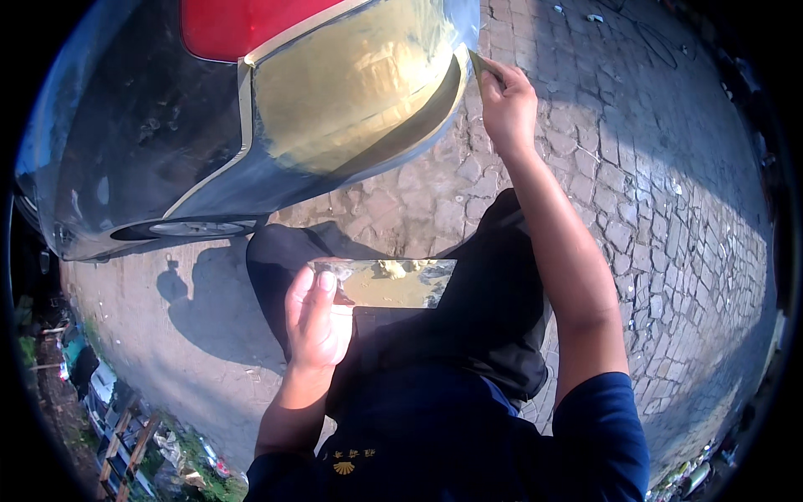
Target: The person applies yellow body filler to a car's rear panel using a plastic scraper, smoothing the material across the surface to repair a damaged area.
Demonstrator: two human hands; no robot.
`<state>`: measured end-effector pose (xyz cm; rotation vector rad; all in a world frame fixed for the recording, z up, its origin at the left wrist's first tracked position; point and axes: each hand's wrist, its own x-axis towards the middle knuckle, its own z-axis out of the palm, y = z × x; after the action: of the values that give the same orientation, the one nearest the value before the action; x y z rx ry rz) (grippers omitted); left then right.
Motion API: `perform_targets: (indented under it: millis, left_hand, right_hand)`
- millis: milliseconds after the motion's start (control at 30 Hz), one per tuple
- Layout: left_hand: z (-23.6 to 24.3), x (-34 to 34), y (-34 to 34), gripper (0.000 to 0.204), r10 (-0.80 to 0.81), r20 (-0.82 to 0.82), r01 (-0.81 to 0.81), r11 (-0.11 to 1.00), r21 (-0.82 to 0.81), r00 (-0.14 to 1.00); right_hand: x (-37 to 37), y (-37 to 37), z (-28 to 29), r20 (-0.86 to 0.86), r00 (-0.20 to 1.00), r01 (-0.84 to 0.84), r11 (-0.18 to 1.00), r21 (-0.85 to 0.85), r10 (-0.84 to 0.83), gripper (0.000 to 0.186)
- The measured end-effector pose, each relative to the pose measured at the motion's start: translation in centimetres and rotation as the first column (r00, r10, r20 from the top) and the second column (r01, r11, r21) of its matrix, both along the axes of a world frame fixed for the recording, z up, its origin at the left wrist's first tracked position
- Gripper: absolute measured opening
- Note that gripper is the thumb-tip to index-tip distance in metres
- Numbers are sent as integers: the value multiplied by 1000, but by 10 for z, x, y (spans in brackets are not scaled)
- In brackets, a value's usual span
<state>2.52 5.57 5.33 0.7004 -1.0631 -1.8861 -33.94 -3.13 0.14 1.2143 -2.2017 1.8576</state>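
My left hand point(319, 322) grips one end of a flat rectangular putty board point(385, 289), thumb on top, above my lap. A lump of yellowish body filler point(391, 268) sits along the board's far edge, with a thin smear over the rest. Up ahead, my right hand point(508, 107) is closed on a thin putty spreader point(479, 67). The spreader's tip is at the edge of a dark car's rear corner; whether it touches cannot be told. Yellow filler point(351, 88) is spread widely over that corner, around a curved dark recess point(427, 109).
A red lamp point(251, 25) and pale tape strip point(246, 109) border the filler. The car's wheel point(196, 227) is at left. Stone paving point(644, 209) covers the ground. My bent knees are between me and the car. Scrap and planks point(121, 435) lie at lower left.
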Motion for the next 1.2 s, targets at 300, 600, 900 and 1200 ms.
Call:
perform_targets:
  millis: [300, 600, 900, 1200]
  left_hand:
    - [4, -11, 3, 22, 28, -32, -28, 1000, -5, 999]
    - [4, -25, 1, 24, -48, -10, 48, 999, -17, 999]
    - [11, -34, -2, 31, -38, 21, 38, 999, -20, 999]
    - [6, -35, -6, 25, -75, 27, 76, 996, -49, 997]
  right_hand:
    - [40, 18, -20, -9, 964, -266, 964, -8, 265, 25]
    - [71, 20, -44, 117, 954, -267, 958, -103, 278, 25]
    - [6, 4, -59, 581, 788, -71, 968, -243, 203, 27]
    - [42, 2, -54, 167, 986, 26, 987, -159, 1, 25]
